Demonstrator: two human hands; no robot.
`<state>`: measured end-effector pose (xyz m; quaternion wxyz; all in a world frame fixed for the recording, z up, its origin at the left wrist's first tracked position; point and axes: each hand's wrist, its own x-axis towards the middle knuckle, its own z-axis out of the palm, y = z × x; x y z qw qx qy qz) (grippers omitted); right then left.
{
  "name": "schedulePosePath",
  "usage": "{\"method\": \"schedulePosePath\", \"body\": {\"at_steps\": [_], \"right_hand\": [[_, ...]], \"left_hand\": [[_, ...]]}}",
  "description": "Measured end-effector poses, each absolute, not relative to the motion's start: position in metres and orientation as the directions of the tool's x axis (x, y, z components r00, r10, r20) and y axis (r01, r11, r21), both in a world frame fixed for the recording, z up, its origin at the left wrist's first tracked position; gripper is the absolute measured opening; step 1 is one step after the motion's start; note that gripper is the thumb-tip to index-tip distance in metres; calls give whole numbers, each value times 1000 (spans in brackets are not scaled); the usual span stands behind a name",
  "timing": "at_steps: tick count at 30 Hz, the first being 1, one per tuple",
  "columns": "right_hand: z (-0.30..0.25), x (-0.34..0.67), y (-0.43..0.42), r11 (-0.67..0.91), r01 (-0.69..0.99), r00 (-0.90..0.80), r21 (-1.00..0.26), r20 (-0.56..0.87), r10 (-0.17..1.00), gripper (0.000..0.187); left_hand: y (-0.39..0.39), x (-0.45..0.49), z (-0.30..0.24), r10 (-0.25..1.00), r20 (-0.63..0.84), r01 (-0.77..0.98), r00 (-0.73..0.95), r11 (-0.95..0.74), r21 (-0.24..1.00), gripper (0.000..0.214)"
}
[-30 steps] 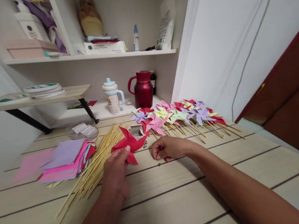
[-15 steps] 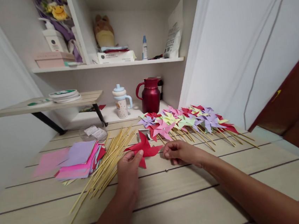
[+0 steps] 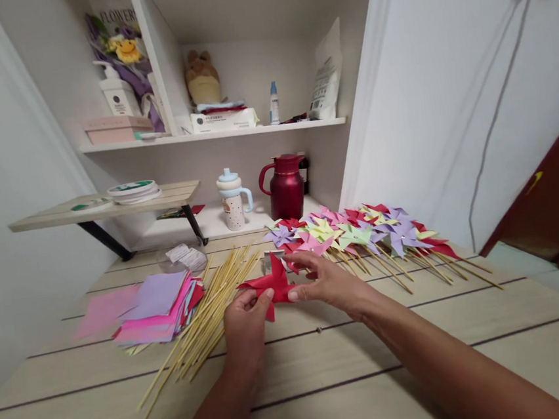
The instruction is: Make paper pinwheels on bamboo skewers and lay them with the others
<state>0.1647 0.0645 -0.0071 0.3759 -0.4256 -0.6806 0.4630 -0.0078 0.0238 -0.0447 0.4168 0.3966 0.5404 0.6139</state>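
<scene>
My left hand (image 3: 244,318) pinches a red folded paper pinwheel (image 3: 273,285) from below, just above the wooden table (image 3: 325,376). My right hand (image 3: 323,281) has closed on the same pinwheel from the right, thumb and fingers meeting at its centre. A loose bundle of bamboo sticks (image 3: 205,315) lies just left of my left hand. Finished pinwheels on sticks (image 3: 361,234) lie in a row behind my right hand.
A stack of pink and purple paper squares (image 3: 150,304) sits at the left. A small pin (image 3: 319,329) lies on the table near my right wrist. A red jug (image 3: 287,187) and a child's cup (image 3: 234,201) stand at the back under shelves.
My right hand has moved left from the table onto the red pinwheel and now grips it with the left hand. The camera has tilted upward a little.
</scene>
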Motion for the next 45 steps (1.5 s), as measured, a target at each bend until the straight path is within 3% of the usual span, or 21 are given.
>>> {"method": "schedulePosePath", "body": {"at_steps": [5,10,21,30,39,45], "right_hand": [[-18,153,63,279,180,-368,-943,199,908,48],[-21,153,62,207,114,-339,-972,158,927,26],[-22,156,63,354,215,-328,-910,274,904,4],[-22,150,57,322,274,-274,-906,247,929,5],[-23,154,58,153,116,-318,-981,109,942,15],[-20,157,58,121,49,-307,-991,100,946,16]], "left_hand": [[24,-4,-47,944,98,1,-316,-103,995,19],[23,-1,-49,946,146,57,-289,-136,989,18],[21,1,-45,934,186,112,-304,-158,981,19],[20,3,-48,924,185,67,-336,-172,983,16],[24,2,-46,974,110,-75,-198,-127,989,16],[26,3,-49,983,105,-141,-148,-126,982,33]]}}
